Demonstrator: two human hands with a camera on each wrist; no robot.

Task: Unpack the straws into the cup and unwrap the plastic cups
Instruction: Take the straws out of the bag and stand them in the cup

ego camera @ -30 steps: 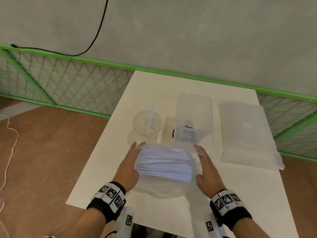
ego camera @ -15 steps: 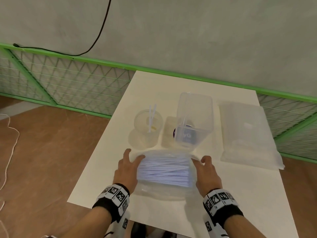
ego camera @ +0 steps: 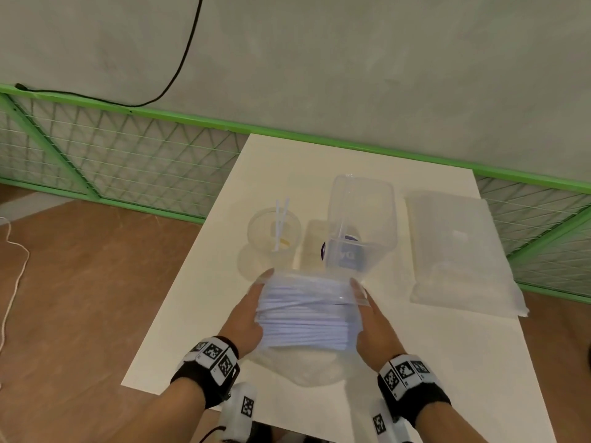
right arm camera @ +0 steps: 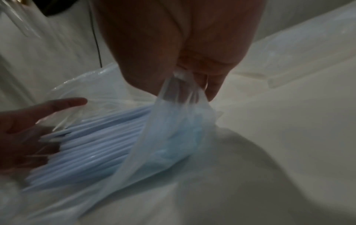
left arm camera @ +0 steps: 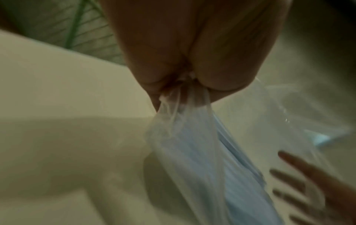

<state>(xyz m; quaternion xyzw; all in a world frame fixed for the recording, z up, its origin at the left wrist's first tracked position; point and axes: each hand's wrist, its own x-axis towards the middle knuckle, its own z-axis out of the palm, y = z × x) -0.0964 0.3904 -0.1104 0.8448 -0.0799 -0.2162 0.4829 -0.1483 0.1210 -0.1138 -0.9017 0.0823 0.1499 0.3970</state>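
Starting at your left, the round cup (ego camera: 274, 233) holds only two straws, so the unpacking has barely begun. Your left hand (ego camera: 246, 318) pinches the left end of the clear bag (ego camera: 305, 370), with the film bunched between its fingers in the wrist view. The bundle of pale straws (ego camera: 307, 314) still sits inside that bag, lifted just above the desk (ego camera: 447, 362), near its front edge. Your right hand (ego camera: 371, 324) pinches the bag's right end the same way.

Behind the bag stands a clear square container (ego camera: 361, 225) bearing a blue label with writing too blurred to read. At the far right, the wrapped package (ego camera: 460, 254), likely the plastic cups, lies flat and looks unopened.
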